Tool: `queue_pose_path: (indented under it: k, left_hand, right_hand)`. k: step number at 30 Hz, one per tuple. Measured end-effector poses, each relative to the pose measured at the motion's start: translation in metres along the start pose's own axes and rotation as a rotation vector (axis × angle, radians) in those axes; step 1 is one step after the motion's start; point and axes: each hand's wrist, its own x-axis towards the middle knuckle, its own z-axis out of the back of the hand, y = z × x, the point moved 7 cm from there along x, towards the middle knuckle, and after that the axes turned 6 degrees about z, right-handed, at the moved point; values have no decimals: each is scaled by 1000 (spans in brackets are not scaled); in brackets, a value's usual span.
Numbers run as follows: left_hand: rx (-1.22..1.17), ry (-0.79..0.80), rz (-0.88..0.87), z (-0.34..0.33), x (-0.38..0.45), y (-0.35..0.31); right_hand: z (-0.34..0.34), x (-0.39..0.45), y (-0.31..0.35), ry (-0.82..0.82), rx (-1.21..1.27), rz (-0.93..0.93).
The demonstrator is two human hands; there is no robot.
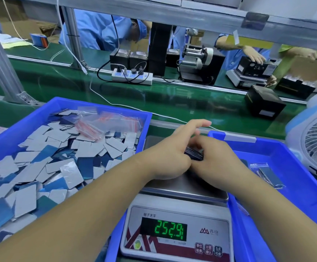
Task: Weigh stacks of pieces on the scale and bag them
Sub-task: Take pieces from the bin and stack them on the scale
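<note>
Green conveyor belting ran behind my bench. Over the steel pan of the white digital scale (184,188), both my hands met on a dark stack of thin pieces (194,155), its long axis lying left-to-right between them. My left hand (172,154) and right hand (214,154) seemingly pinched its ends; motion blur hid the fingertips. Clear zip bags (104,121) lay leftward in the blue plastic bin (104,105).

Both hands — left hand (171,157), right hand (214,157) — hold a dark stack (194,155) over the scale (178,214).
</note>
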Motion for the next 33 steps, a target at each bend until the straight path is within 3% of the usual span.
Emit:
queue_pose_path:
  k: [5, 12, 18, 23, 29, 33]
  left_hand:
    - [41, -47, -15, -1, 3, -6]
    - [-526, -144, 66, 10, 2, -3]
    - [-808, -157, 99, 15, -1, -1]
    - [-849, -128, 80, 21, -2, -7]
    - [-832, -125, 100, 8, 0, -4]
    - [-883, -147, 89, 13, 3, 1]
  right_hand:
    - [1, -2, -8, 28, -38, -31]
    - [-1, 0, -12, 8, -95, -64]
    - [-8, 2, -5, -28, -124, -27]
    - [6, 1, -10, -74, -109, -36]
    - [-4, 1, -2, 34, -170, 14]
    - [-1, 0, -2, 19, -158, 33]
